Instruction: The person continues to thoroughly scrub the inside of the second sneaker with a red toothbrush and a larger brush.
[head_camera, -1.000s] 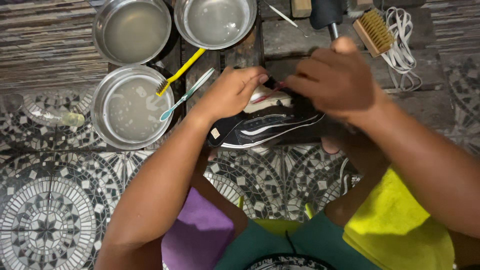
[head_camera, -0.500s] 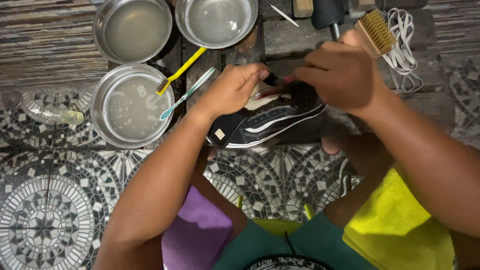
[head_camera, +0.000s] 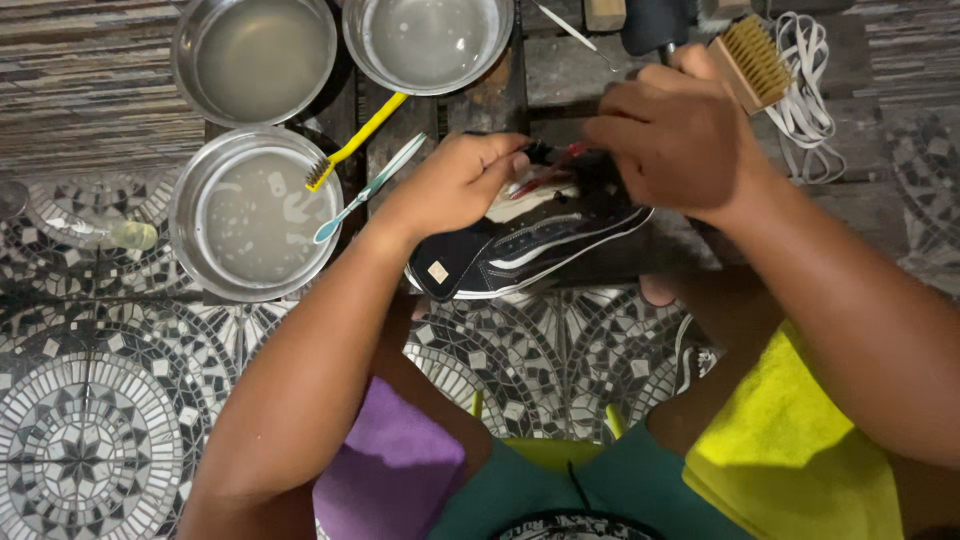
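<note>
Gripping the black sneaker at its opening, the left hand pinches the collar while the right hand closes on the tongue area; the shoe sits slightly higher than a second ago, near the wooden bench's front edge; basins unmoved.

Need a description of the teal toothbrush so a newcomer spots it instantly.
Find the three round metal bowls at top left; take the lowest one, nearest the left hand. Two brushes lean on its right rim. The teal toothbrush is the lower, slimmer one with a pale translucent handle, unlike the yellow-handled brush above it.
</note>
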